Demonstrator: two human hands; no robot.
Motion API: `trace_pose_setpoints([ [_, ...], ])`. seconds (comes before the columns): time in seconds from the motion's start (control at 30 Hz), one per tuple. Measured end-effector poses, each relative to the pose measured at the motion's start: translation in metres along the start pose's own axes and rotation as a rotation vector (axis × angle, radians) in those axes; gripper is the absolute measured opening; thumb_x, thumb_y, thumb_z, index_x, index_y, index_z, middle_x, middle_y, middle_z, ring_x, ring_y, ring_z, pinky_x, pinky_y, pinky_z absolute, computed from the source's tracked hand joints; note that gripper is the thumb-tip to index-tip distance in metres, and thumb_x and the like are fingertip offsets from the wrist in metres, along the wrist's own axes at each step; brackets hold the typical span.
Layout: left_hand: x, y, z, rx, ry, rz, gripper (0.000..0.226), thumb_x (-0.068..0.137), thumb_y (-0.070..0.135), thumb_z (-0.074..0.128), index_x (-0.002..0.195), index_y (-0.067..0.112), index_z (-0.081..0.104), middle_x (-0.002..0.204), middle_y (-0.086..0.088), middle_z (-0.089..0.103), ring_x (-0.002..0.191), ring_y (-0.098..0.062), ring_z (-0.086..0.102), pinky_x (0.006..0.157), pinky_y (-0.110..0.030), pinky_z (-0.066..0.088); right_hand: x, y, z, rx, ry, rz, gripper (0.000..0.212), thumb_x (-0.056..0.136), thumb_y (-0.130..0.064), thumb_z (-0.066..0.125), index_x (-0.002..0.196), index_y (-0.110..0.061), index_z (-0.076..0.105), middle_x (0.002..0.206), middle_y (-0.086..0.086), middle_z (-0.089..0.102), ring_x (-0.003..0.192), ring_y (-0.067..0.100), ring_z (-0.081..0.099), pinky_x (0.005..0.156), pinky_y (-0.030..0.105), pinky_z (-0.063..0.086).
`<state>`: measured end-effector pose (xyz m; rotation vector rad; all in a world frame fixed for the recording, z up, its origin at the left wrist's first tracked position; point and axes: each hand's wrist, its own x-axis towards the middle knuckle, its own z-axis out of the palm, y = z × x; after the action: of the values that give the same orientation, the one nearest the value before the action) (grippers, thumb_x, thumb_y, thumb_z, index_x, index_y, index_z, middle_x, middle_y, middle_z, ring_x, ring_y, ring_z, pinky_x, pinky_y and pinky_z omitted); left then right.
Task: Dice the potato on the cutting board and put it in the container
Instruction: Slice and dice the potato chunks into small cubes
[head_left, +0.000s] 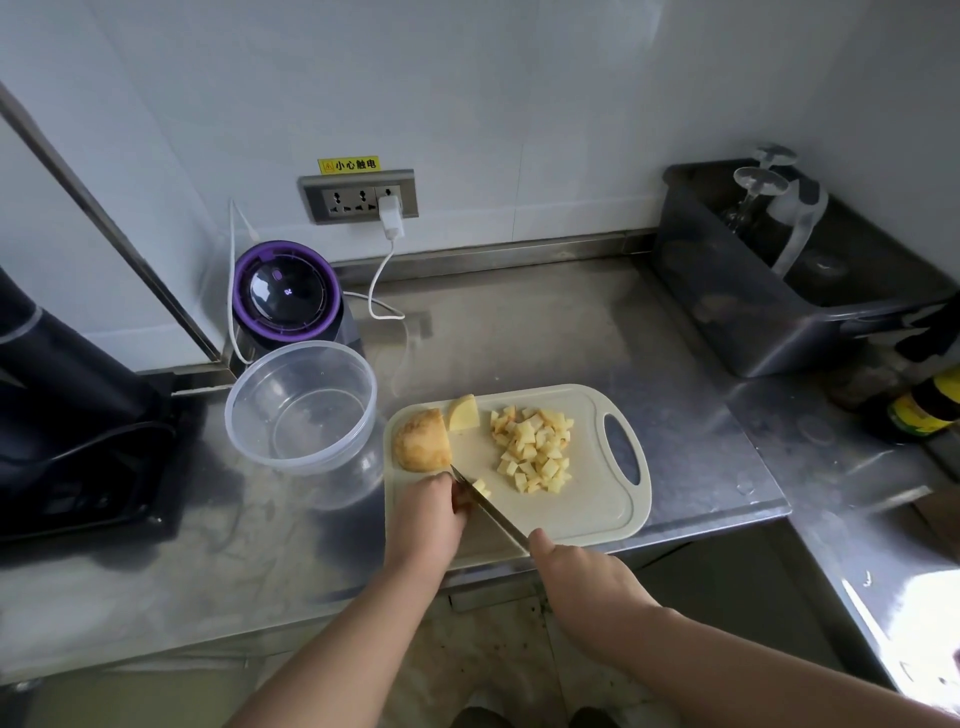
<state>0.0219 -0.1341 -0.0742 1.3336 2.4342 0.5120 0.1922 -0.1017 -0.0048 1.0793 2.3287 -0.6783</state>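
A pale cutting board (592, 514) lies on the steel counter. On it sit a large skin-on potato chunk (421, 440), a smaller cut wedge (463, 413) and a heap of several potato dice (535, 447). My left hand (431, 512) curls down on a potato piece at the board's left front; that piece is mostly hidden under the fingers. My right hand (582, 582) grips the handle of a knife (488, 506), whose blade runs beside my left fingers, with one small cube (481, 487) just right of it. The clear round container (301, 408) stands empty, left of the board.
A purple-topped appliance (285, 291) with a white cable stands behind the container. A black machine (67, 415) fills the left side. A dark bin (769, 291) with glasses sits at the back right, bottles (919, 410) beside it. The counter's front edge runs just below the board.
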Motion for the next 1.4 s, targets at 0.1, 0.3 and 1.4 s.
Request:
trace_pose_setpoints([
  [0.1,0.001,0.001,0.001,-0.004,0.021,0.012,0.018,0.087,0.025,0.064,0.101,0.014,0.066,0.092,0.001,0.066,0.087,-0.015,0.061,0.075,-0.021,0.046,0.001,0.005,0.002,0.045,0.025,0.033,0.043,0.097,-0.006,0.048,0.134,-0.023,0.032,0.089,0.001,0.057,0.076,0.012,0.059,0.062,0.022,0.048],
  [0.3,0.008,0.012,0.005,0.013,-0.058,-0.010,0.024,0.088,0.027,0.064,0.111,0.019,0.065,0.105,0.004,0.067,0.093,-0.012,0.062,0.079,-0.021,0.049,-0.004,0.028,-0.006,0.037,0.088,0.081,0.039,0.097,-0.006,0.045,0.129,-0.026,0.033,0.094,0.001,0.062,0.076,0.012,0.062,0.064,0.024,0.052],
  [1.4,0.135,0.030,-0.015,0.383,-0.248,0.079,0.056,0.092,0.015,0.057,0.143,0.030,0.039,0.143,0.003,0.047,0.128,-0.022,0.049,0.105,-0.037,0.040,0.020,0.075,-0.074,0.015,0.249,0.047,0.032,0.105,-0.021,0.030,0.138,-0.020,0.030,0.069,-0.006,0.041,0.053,0.008,0.046,0.045,0.017,0.030],
])
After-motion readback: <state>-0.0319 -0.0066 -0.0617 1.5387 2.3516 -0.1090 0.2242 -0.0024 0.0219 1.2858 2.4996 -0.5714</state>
